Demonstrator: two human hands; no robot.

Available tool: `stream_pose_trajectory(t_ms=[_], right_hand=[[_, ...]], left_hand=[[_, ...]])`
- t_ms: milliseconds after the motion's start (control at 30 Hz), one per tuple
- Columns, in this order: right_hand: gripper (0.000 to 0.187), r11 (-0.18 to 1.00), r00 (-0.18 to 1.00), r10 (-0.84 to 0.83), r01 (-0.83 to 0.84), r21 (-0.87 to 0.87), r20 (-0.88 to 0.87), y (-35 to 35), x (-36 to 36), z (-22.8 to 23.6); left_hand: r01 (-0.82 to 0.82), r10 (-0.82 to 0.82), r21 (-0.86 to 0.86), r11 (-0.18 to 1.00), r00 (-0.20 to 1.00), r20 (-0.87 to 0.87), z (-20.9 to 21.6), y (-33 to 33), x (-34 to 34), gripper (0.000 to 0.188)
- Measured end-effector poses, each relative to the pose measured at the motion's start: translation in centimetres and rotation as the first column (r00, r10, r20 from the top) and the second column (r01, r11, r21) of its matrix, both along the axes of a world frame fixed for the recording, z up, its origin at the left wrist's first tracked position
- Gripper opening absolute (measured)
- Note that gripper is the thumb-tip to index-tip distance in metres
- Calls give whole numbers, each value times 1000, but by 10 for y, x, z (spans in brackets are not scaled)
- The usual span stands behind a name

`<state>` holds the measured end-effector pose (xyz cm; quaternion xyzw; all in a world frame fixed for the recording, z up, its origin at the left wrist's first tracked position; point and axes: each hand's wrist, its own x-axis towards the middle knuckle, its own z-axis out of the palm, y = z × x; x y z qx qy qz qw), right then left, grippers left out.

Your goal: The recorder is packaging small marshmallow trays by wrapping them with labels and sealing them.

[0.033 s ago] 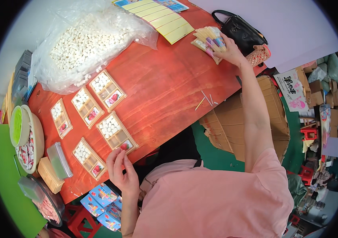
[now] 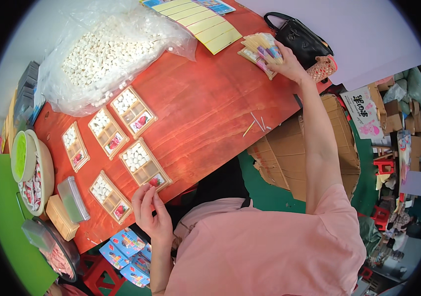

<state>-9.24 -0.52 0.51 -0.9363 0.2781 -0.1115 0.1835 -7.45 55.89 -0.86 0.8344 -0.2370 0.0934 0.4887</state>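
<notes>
At the far right of the table my right hand [image 2: 288, 63] is closed round a bundle of pale thin sticks [image 2: 260, 47] with purple and white parts. Under and beside it lies a flat packet [image 2: 257, 60] of similar colours. My left hand [image 2: 152, 212] is loosely curled, its fingers slightly apart and nothing visible in them. Its fingertips are beside a compartment tray [image 2: 144, 163] holding white pellets and a strawberry picture card. A second such tray [image 2: 111, 196] lies left of that hand. Three more, including one tray [image 2: 134, 112], lie farther back.
A clear plastic bag [image 2: 107, 59] of white pellets spreads over the back left. Yellow strips [image 2: 200, 24] and a black handbag [image 2: 302, 39] lie at the back. Bowls [image 2: 47, 167], a clear box [image 2: 74, 200] and a wooden box [image 2: 62, 217] stand left. Small sticks [image 2: 257, 122] lie near the front edge.
</notes>
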Motion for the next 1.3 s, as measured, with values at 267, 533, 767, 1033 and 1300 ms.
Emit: stream_pose_trajectory(t_ms=[267,533,767,1033,1300], right_hand=[[95,987,995,48,-61,-152,-89,20,3,8],[68,846,939,291,-163,-508,183,-2,13,6],[35,819,761,573,-521,-240,306,236,62,-1],[40,778,706,623,-604,-174,336,366,162,-48],[34,798,760,602,-554,-238,246,353,153,-38]], left_hand=[[25,-25,-6,1000,1000,16,-4,2,-2,18],[30,-28,-28,999,996,89,-7,10,6,24],[-57,46,50,997,980,196,-14,24,9,29],[-31,11,96,995,979,205,8,38,5,26],[-159,143,94,983,977,156,-1,75,14,25]])
